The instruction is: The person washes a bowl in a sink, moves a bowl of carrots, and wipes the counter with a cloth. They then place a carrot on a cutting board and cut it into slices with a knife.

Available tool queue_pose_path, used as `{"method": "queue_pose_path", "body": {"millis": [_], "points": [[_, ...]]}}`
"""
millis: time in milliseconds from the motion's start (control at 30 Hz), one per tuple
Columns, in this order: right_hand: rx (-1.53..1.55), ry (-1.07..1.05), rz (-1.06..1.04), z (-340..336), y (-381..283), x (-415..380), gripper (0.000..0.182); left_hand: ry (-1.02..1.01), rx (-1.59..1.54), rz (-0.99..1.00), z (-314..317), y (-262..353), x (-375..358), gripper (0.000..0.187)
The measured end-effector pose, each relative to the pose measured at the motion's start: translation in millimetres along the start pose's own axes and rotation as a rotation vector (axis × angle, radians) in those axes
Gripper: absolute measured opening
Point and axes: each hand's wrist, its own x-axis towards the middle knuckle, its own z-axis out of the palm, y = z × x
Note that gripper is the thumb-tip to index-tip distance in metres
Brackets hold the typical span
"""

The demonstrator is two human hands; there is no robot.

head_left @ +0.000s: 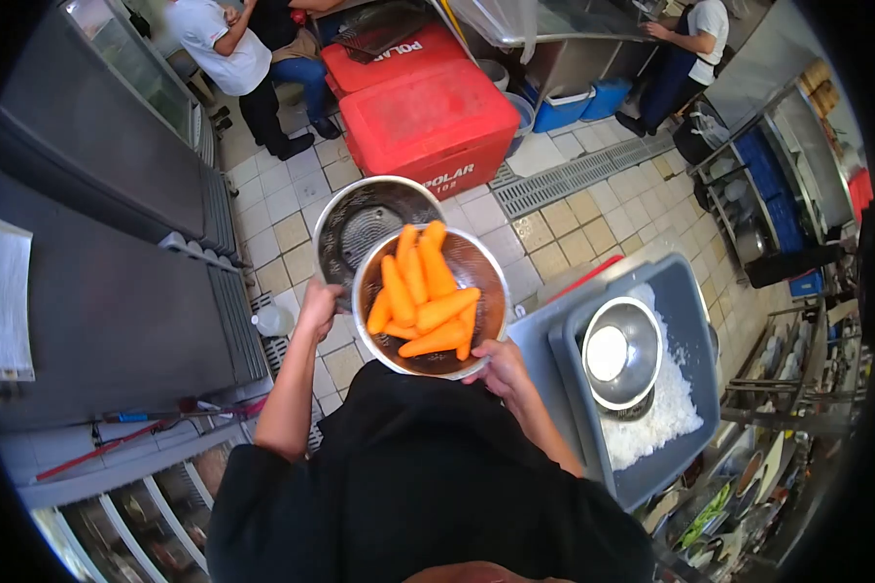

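Carrots (426, 296) in colander (484, 267), bin (685, 301) probably right.

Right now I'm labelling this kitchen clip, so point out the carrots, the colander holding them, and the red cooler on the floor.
carrots (428, 301), head view, on the middle of the orange pile.
colander (488, 277), head view, on its bare inner wall, right side.
red cooler (428, 112), head view, on its lid.

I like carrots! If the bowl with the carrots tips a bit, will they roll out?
Probably some would. The carrots look peeled, smooth and round, piled loosely above the rim of the bowl, so they could slide. The right hand and left hand hold it level, which likely keeps them in.
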Motion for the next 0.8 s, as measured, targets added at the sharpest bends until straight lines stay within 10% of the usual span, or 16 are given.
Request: {"method": "queue_pose_path", "body": {"millis": [333, 533, 600, 800], "points": [[0.321, 0.261, -0.468, 7.1, -96.4, 48.7, 0.055, -0.171, 0.065, 0.176, 111.3, 86.2, 250.1, 0.060], [0.479, 0.464, -0.453, -34.2, -141.0, 97.3, 0.045, -0.092, 0.252, 0.209, 157.6, 127.2, 347.6, 0.059], [0.511, 0.521, -0.487, -43.2, -156.9, 112.9, 0.040, -0.096, 0.134, -0.048, 165.7, 143.2, 375.4, 0.052], [0.652, 0.644, -0.442, -72.1, -197.8, 134.8, 0.029, -0.158, 0.112, 0.153, 219.1, 206.9, 432.4, 0.048]]}}
